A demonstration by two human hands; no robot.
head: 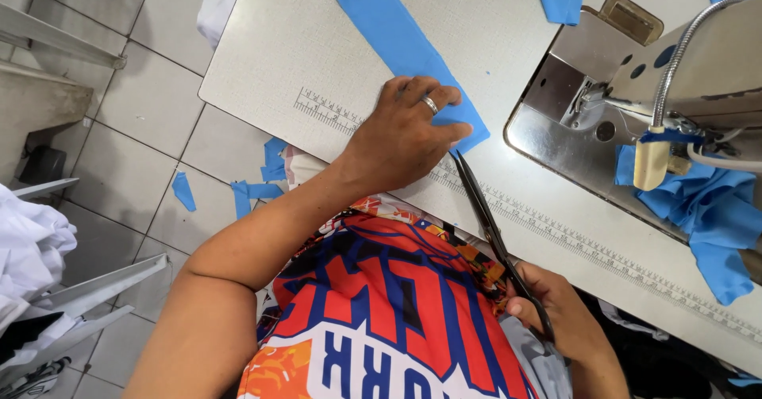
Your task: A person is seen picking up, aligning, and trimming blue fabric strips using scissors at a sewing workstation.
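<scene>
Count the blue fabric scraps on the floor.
3 visible: one small scrap alone on a tile, one by the table edge, one just below that. The table and arm may hide more.

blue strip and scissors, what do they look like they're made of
Blue strip: looks like thin matte woven or knit cloth; it lies limp and flat under the left hand. Scissors, in the right hand: dark metal blades, dull sheen, probably steel; handles are hidden.
</scene>
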